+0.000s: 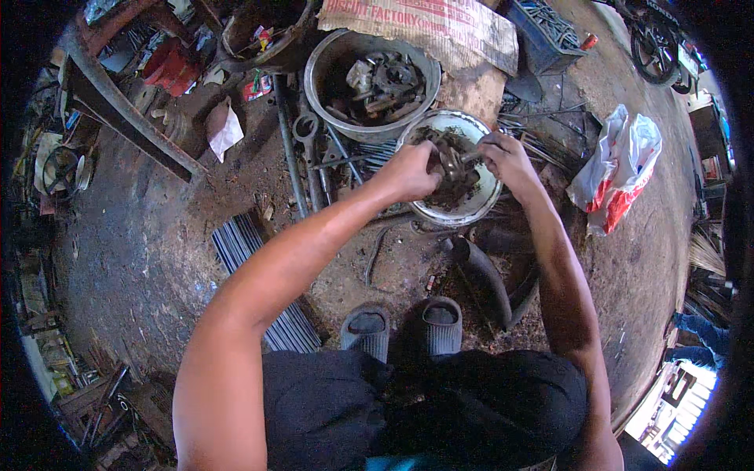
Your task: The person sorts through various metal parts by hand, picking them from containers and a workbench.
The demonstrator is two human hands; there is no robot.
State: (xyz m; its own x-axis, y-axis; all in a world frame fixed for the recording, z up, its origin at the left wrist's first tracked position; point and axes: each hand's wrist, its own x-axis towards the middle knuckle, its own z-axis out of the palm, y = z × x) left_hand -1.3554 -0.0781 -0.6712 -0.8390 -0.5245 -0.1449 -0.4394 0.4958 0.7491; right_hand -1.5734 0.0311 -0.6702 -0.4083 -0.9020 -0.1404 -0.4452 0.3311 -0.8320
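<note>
a dark metal part [453,165] sits in or just above the white bowl [491,188], gripped by the left hand [419,170], fingers curled nearly closed. the right hand [506,157] pinches a short rod [473,155] at the part's right. both arms [290,251] reach forward, converging. farther off, cardboard [420,30] carries red printed lettering.

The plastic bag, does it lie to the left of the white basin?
No, the plastic bag lies to the right of the white basin.
</note>
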